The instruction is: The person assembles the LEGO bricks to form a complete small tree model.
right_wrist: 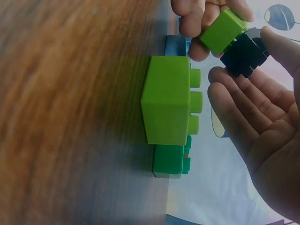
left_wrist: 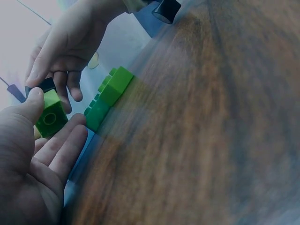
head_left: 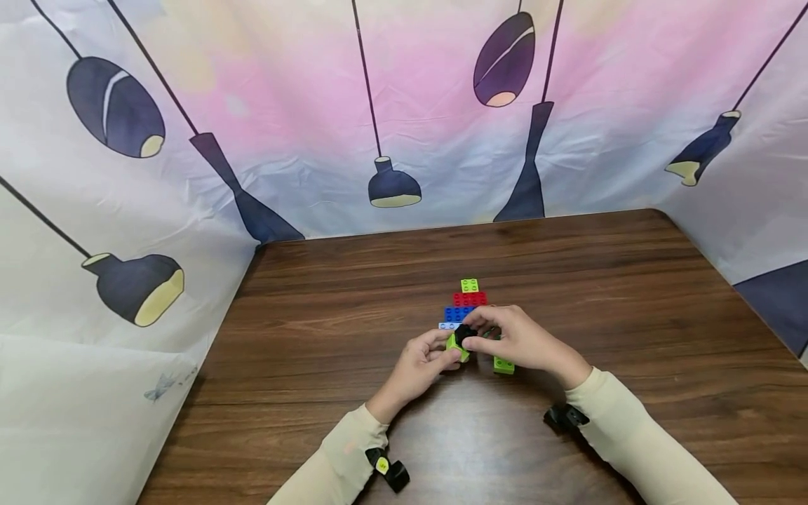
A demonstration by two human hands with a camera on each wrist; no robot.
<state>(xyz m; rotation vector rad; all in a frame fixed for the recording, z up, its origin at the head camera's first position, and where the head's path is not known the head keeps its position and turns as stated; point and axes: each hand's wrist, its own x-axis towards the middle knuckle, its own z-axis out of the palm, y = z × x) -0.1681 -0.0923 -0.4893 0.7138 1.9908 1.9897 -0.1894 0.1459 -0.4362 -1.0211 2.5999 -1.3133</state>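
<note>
Between the two hands, low over the table, are a lime green toy building brick (right_wrist: 224, 32) and a black brick (right_wrist: 243, 52). My left hand (head_left: 419, 361) pinches the lime brick between thumb and fingers, and its hollow underside faces the left wrist view. From the right, my right hand (head_left: 520, 340) holds the black brick by thumb and fingertips. The two bricks meet at the lime one's studded side; whether they are fully pressed together I cannot tell. Another lime brick (head_left: 503, 365) lies on the table below the right hand, with a dark green brick (right_wrist: 168, 159) beside it.
Behind the hands, bricks lie in a column on the wooden table (head_left: 328, 308): lime (head_left: 470, 285), red (head_left: 470, 299), blue (head_left: 459, 313) and light blue (head_left: 449, 326), the nearest partly hidden by the fingers. A fabric backdrop (head_left: 334, 105) with printed lamps borders the table.
</note>
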